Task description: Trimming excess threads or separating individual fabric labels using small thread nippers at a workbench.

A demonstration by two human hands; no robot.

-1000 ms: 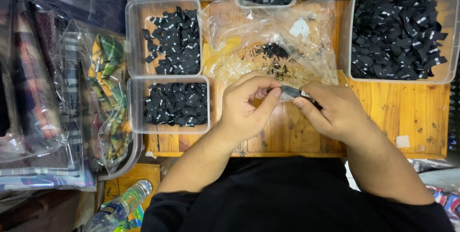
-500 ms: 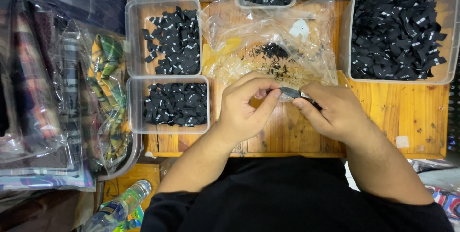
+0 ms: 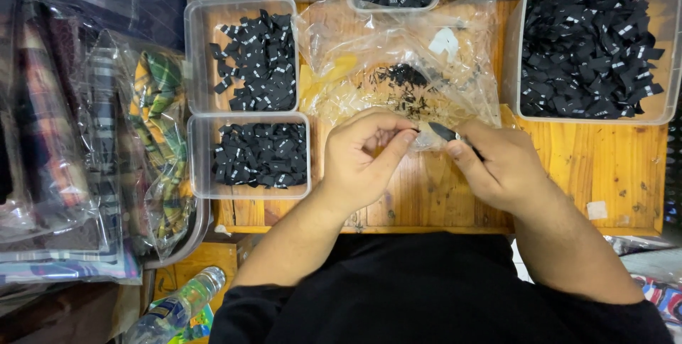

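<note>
— Since a second ago, the two hands have drawn slightly apart: they were joined over one small dark thing, and now a narrow gap shows between them.

— Where does that thing sit now?

— It has split between them. The left hand (image 3: 362,163) pinches a tiny black scrap (image 3: 415,131) between thumb and forefinger tip, at the hand's 2 o'clock. The right hand (image 3: 501,166) holds a small black pointed tool (image 3: 446,132) that juts from its fingers toward 10 o'clock, its tip just beside the scrap but not touching it.

— And the fingers themselves?

— Left fingers are curled in tight, closed on the scrap. Right fingers are folded narrowly around the tool; only its dark tip and a short stretch of the shaft show, the rest is hidden in the grip.

— What lies around them?

— Both hands hover over the orange wooden tabletop (image 3: 597,166). At 12 o'clock from them lies a crumpled clear plastic bag (image 3: 369,53) with loose black thread clippings (image 3: 405,78) inside. At 9 o'clock from the left hand stands a small clear plastic tub of folded black woven labels (image 3: 259,154), with a like tub (image 3: 254,60) above it. At 1 o'clock from the right hand is a large clear tub heaped with black labels (image 3: 590,46). Far at 9 o'clock, bagged plaid fabric (image 3: 160,124) lies stacked.
</note>
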